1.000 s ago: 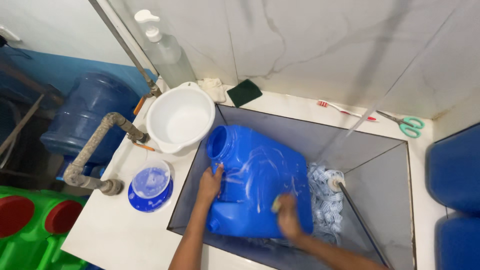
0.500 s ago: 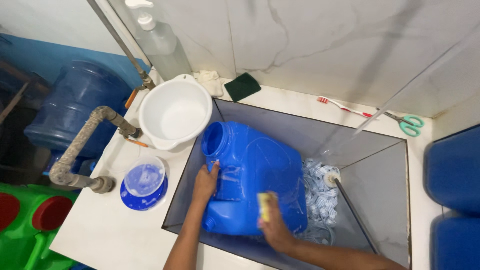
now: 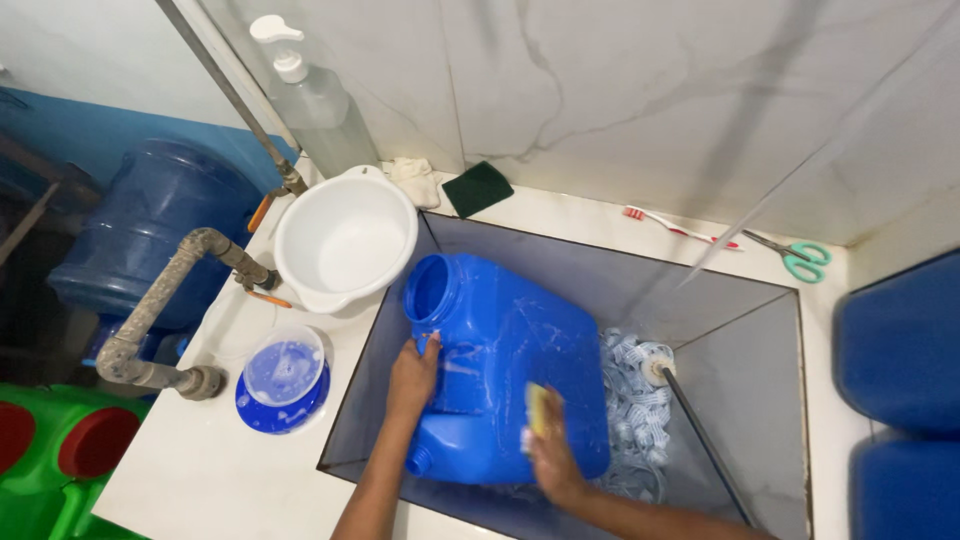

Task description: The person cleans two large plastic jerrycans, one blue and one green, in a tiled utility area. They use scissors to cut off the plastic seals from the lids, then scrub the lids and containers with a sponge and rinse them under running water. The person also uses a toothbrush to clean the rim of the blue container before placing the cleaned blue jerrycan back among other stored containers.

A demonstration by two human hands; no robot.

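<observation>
The right hand (image 3: 552, 455) closes around a yellow sponge (image 3: 536, 408) and presses it flat against the upper side of a blue jerrycan (image 3: 505, 365), so the sponge face meets the plastic squarely. The left hand (image 3: 412, 378) lies on the can's near edge, fingers curled over its handle, which looks meant to steady the can against the push of the sponge. The jerrycan rests on its side inside a grey rectangular sink (image 3: 745, 330), its wide open mouth turned toward the far left corner; soapy streaks show on its surface. Lying down, it offers a broad face upward. Beside it in the sink sits a heap of white and blue scraps (image 3: 640, 400). On the worktop (image 3: 200, 470) to the left stand a white basin (image 3: 345, 240) and a small lidded tub (image 3: 283, 368), both within easy reach.
</observation>
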